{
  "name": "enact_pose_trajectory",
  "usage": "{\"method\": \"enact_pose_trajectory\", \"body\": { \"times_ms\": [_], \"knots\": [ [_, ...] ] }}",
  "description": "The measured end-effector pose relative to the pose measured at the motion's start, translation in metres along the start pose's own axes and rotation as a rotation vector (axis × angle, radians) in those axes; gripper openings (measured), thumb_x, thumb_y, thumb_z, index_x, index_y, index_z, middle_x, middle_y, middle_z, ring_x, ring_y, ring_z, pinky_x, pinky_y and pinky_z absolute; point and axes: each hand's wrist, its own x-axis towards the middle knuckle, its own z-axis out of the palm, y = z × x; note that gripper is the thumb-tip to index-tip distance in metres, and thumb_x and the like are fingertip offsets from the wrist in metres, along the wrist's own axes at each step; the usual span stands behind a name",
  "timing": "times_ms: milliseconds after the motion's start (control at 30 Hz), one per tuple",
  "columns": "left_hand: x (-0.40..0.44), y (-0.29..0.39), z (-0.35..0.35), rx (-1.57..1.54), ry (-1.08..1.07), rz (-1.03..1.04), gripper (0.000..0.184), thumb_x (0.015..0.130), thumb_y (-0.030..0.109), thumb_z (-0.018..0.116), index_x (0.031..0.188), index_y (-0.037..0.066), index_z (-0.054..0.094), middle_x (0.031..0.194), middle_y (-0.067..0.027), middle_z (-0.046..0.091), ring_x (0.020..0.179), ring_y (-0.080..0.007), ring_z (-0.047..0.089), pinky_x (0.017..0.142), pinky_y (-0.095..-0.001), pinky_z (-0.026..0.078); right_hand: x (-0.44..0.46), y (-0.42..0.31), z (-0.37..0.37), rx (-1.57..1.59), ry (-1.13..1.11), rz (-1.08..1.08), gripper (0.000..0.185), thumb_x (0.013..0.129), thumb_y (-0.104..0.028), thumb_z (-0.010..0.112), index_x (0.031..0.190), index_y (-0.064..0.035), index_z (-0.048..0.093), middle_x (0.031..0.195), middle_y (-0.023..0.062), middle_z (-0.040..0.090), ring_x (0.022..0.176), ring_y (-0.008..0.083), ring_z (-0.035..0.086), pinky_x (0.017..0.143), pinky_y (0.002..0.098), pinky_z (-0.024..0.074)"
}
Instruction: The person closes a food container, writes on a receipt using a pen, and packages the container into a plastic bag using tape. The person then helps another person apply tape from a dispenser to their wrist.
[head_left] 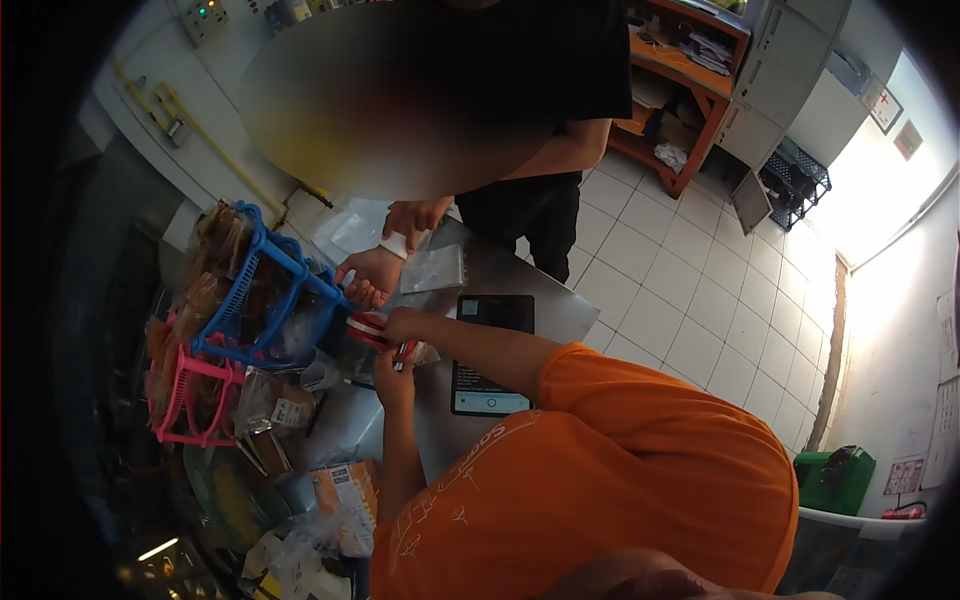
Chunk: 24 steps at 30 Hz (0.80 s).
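Note:
My right hand is closed at the end of a bent arm, against a round red-and-white object that looks like a roll of tape. Just below it, my left hand is closed around a small, slim red and dark object; its exact kind is too small to make out. Both hands are close together above the metal table. Right beyond them, another person's hand reaches in with a white band at the wrist, and that person's other hand touches the band.
A tablet lies on the table beside my right forearm. At left stand a blue basket and a pink basket with bagged goods. Clear plastic bags lie near the other person. An orange-and-white packet sits near my left arm.

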Motion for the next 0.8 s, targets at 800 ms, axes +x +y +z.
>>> {"method": "enact_pose_trajectory", "body": {
  "times_ms": [800],
  "knots": [
    [-0.021, 0.029, 0.007, 0.342, 0.229, -0.06, 0.067, 0.077, 0.026, 0.073, 0.132, 0.002, 0.042, 0.114, -0.0197, 0.055, 0.106, -0.038, 0.053, 0.092, -0.0466, 0.04, -0.37, 0.063, -0.049, 0.654, 0.739, 0.454, 0.028, 0.09, -0.018, 0.058, 0.115, -0.0076, 0.061, 0.101, 0.0098, 0.06, 0.086, 0.0183, 0.06, 0.078, 0.0315, 0.0485]
  ]
}}
